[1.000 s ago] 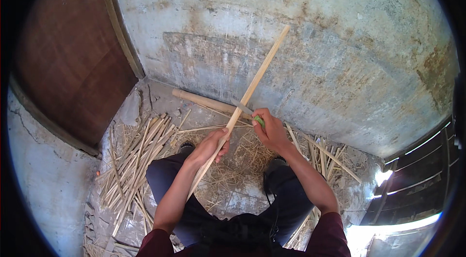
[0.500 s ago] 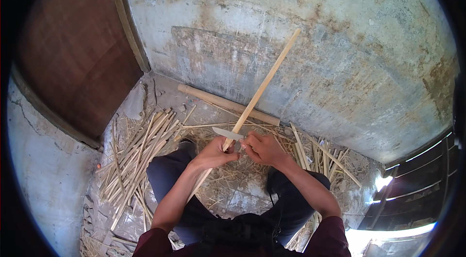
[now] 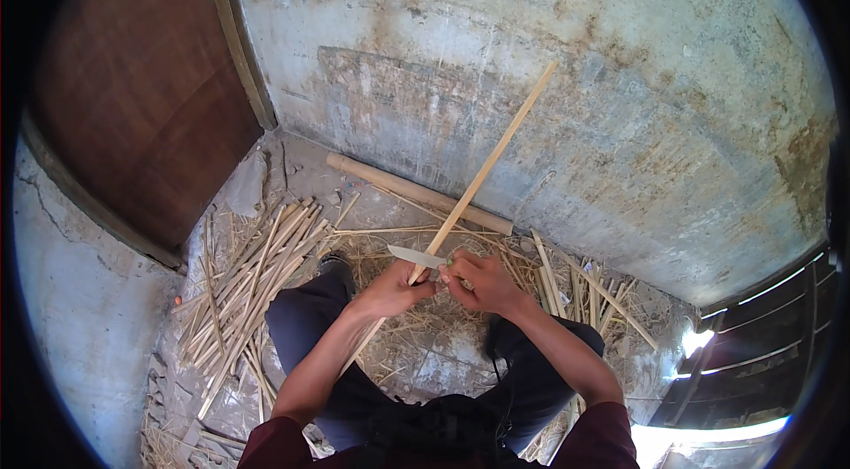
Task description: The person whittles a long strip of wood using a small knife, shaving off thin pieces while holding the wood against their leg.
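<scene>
A long, pale bamboo strip [image 3: 490,164] slants up toward the wall from between my knees, its lower end running under my left forearm. My left hand [image 3: 392,291] is closed around it near its lower part. In my right hand [image 3: 484,282] is a knife [image 3: 413,256], gripped by its handle, which the fingers mostly hide. Its flat metal blade points left and lies across the strip, just above my left fingers. Both hands are close together between my bent knees.
Split bamboo strips [image 3: 252,279] lie in a heap on the left, with more strips [image 3: 598,292] on the right. A thick bamboo pole [image 3: 416,192] rests along the foot of the stained wall [image 3: 637,142]. Shavings litter the floor; a brown door [image 3: 146,88] stands at left.
The knife and both hands sit slightly lower in the picture. The strip's far tip has shifted a little right and down. Both grips stay the same.
</scene>
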Motion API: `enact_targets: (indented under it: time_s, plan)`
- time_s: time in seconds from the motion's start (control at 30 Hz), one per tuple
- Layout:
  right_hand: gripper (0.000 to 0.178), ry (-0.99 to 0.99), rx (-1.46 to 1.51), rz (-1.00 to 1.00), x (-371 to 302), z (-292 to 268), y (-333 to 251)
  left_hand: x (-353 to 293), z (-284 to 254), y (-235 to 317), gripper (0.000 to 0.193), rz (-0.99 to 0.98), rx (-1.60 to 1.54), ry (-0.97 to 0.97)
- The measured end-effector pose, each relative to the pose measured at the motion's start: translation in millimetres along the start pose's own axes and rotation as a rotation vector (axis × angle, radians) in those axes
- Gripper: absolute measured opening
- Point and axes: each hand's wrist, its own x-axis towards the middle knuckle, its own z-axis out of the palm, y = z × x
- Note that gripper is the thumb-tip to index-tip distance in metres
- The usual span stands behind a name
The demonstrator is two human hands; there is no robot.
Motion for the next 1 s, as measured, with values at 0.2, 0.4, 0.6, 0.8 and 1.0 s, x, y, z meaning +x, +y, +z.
enact_targets:
  time_s: [0.2, 0.4, 0.6, 0.8, 1.0]
  plan:
    - [0.006, 0.116, -0.064, 0.037, 5.4, -9.2, 6.5, 1.2, -2.6, -7.7, 0.019, 0.073, 0.043, 0.007]
    - [0.007, 0.363, -0.030, 0.359, 16.1, -70.5, 37.6, -6.1, -1.0, -10.5, 0.047, 0.056, 0.061, -0.030]
    - [0.005, 0.134, -0.117, 0.051, 1.2, -35.7, 24.0, -3.5, -0.6, -16.1, 0.046, 0.127, 0.120, 0.071]
    - [0.011, -0.009, -0.137, -0.078, 1.0, -3.0, -12.7, -1.7, -3.4, -24.0, 0.011, 0.119, 0.071, 0.040]
    - [0.012, 0.015, 0.099, 0.004, 1.1, 5.6, -11.3, -1.3, -4.0, -27.8, 0.017, 0.170, 0.138, 0.052]
